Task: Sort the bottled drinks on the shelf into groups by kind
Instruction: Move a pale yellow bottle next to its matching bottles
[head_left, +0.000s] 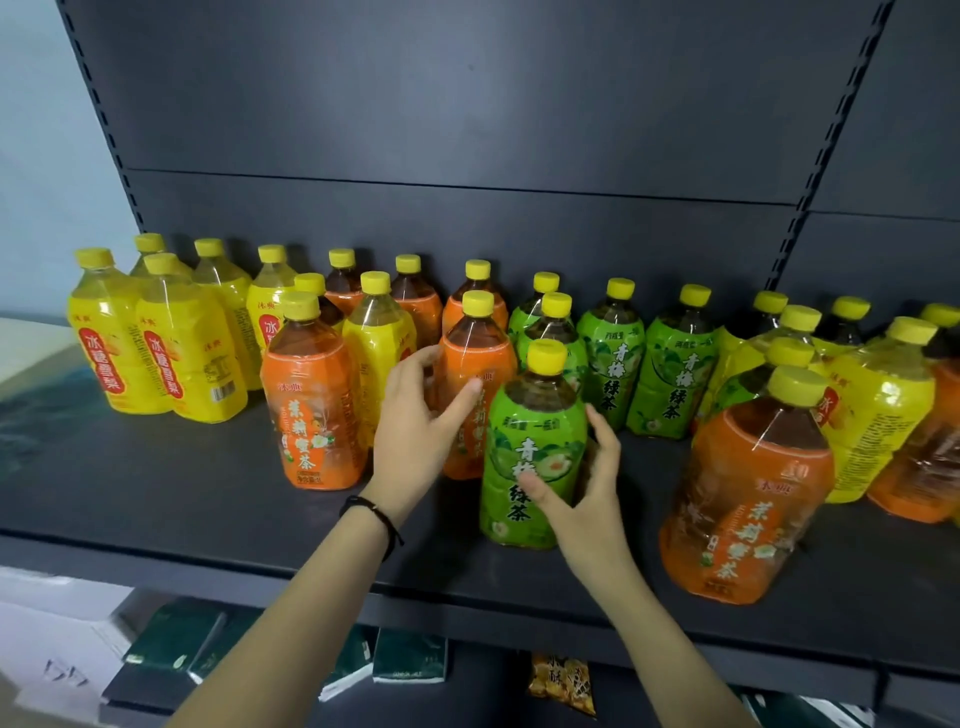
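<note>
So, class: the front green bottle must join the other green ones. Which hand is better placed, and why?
Right: the right hand grips the front green bottle, the green group stands on that side; the left hand holds an orange bottle.

Shelf (156, 478) of upright, apparently sealed bottles (311, 415)

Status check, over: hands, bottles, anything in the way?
Left hand grips orange-label bottle. Right hand grips front green-label bottle. Yellow-label bottle stands among the orange ones; right end mixed.

matt dark metal shelf (208, 499); glossy plastic bottles (530, 447)
</note>
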